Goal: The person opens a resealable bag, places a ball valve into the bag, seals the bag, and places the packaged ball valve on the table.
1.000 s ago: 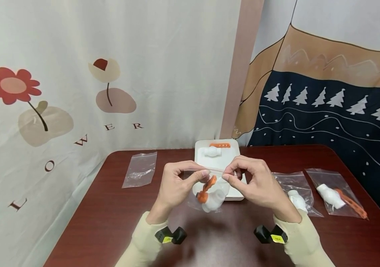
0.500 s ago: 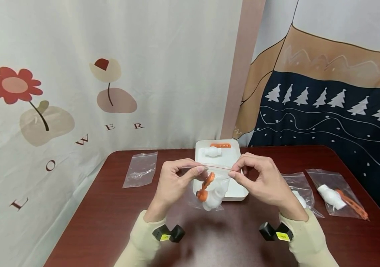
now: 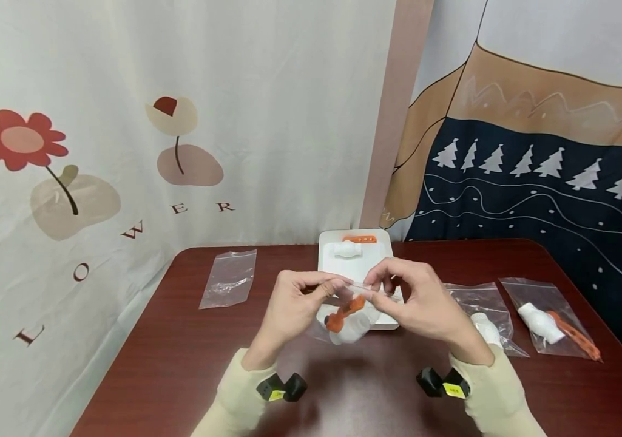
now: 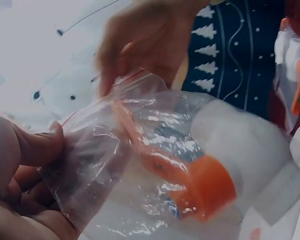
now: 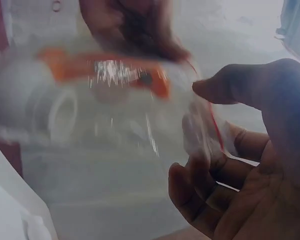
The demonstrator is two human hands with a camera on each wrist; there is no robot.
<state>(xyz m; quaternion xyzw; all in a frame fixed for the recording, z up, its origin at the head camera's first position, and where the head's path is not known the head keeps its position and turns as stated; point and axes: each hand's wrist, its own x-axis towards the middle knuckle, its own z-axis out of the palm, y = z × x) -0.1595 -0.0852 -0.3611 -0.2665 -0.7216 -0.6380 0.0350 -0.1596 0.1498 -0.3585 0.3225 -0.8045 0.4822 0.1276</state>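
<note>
Between both hands hangs a transparent zip bag (image 4: 100,155) with a red line along its mouth. Inside it are a white plastic pipe fitting (image 4: 240,140), which looks like a valve body, and an orange handle (image 4: 210,185) with a ring-shaped end. My left hand (image 3: 291,306) pinches the bag's top edge at its left side. Thumb and fingers of my right hand (image 3: 425,303) pinch the same edge farther right, beside the red line in the right wrist view. The bag is held above the table, in front of a white tray (image 3: 332,270).
In the tray lie a white fitting (image 3: 348,249) and an orange strip with holes (image 3: 360,240). A flat transparent bag (image 3: 227,280) lies at the left. Two bags with white fittings (image 3: 486,328) (image 3: 541,321) lie at the right, one also showing an orange handle (image 3: 575,334).
My right hand first slid right along the bag's edge, then came back left towards my left hand. The bag's mouth dipped a little, and both hands still hold it.
</note>
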